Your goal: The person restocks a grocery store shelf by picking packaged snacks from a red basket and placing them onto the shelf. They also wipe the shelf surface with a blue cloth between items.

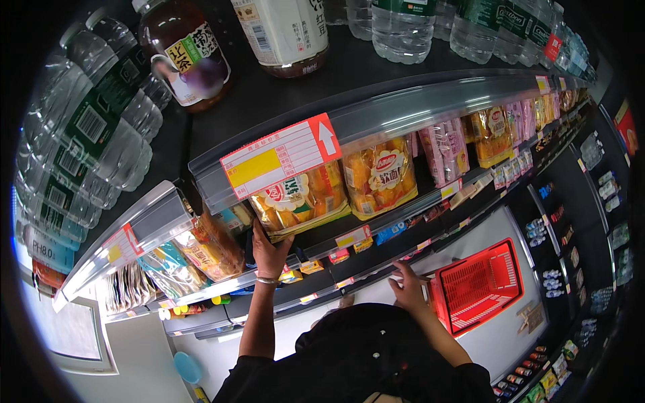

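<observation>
My left hand (270, 258) is at the lower left corner of a clear plastic bag of soft bread rolls (307, 196). Its fingers run up the bag's left side, and the thumb lies along the bottom edge. A price label hides the bag's upper part. To the right stands a similar bread bag (380, 176) with a yellow bottom. Lower right, my right hand (407, 284) is held in the air, fingers apart and nothing in it. Left of my left hand, another bread bag (211, 249) leans on the same shelf.
Above, a black shelf (282, 93) carries water bottles (95, 126) and a dark tea bottle (184, 55). A clear label rail (433, 101) overhangs the bread. On the floor near my right arm is a red shopping basket (476, 287). A blue basin (187, 367) lies lower left.
</observation>
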A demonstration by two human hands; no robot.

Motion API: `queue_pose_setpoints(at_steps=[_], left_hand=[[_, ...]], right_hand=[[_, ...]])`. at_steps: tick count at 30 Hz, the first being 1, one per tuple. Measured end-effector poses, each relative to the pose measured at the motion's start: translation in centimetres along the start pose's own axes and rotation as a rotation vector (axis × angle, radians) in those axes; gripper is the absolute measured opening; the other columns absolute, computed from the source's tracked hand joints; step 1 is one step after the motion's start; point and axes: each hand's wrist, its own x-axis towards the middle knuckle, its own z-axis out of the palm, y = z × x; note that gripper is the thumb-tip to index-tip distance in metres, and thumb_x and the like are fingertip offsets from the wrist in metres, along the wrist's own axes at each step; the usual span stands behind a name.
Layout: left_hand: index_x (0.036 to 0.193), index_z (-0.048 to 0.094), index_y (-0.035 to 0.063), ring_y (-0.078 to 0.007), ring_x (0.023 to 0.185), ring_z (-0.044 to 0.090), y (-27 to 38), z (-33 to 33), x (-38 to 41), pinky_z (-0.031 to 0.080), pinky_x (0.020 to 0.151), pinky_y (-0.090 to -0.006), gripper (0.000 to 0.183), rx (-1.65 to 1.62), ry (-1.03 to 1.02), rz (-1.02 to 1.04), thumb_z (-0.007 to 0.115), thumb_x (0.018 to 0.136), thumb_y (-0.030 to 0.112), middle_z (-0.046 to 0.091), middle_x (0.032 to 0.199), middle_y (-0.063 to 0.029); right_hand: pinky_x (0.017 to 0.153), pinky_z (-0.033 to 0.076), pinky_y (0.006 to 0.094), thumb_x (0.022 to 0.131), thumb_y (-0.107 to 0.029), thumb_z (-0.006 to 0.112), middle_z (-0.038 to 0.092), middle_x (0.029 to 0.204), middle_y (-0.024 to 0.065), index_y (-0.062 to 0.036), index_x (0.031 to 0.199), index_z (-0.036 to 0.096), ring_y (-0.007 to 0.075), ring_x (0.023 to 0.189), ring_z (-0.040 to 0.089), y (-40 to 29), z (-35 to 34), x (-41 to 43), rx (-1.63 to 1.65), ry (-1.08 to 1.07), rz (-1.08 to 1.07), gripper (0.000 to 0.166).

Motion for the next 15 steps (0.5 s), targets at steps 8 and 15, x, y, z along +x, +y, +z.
queue_pose_setpoints(at_steps=[8,15], left_hand=[[0.14,0.031,-0.0058,-0.0429,0.114,0.046,-0.7,-1.5,-1.0,0.037,0.101,-0.0471,0.089,0.341,-0.109,0.139,0.08,0.069,0.014,0.05,0.124,-0.0264],[0.136,0.035,-0.005,-0.0451,0.108,0.047,-1.2,-2.7,-0.7,0.038,0.098,-0.0507,0.073,0.337,-0.119,0.209,0.064,0.07,0.003,0.051,0.12,-0.0264]], right_hand=[[0.077,0.057,0.035,0.081,-0.008,0.067,0.067,0.111,0.0206,0.0039,0.117,0.061,0.0275,0.09,0.07,8.1,-0.2,-10.0,-0.108,0.162,0.412,0.038],[0.08,0.055,0.0338,0.086,-0.013,0.066,0.068,0.109,0.0223,0.0051,0.12,0.059,0.0269,0.093,0.07,8.7,4.1,-16.8,-0.08,0.107,0.69,0.039]])
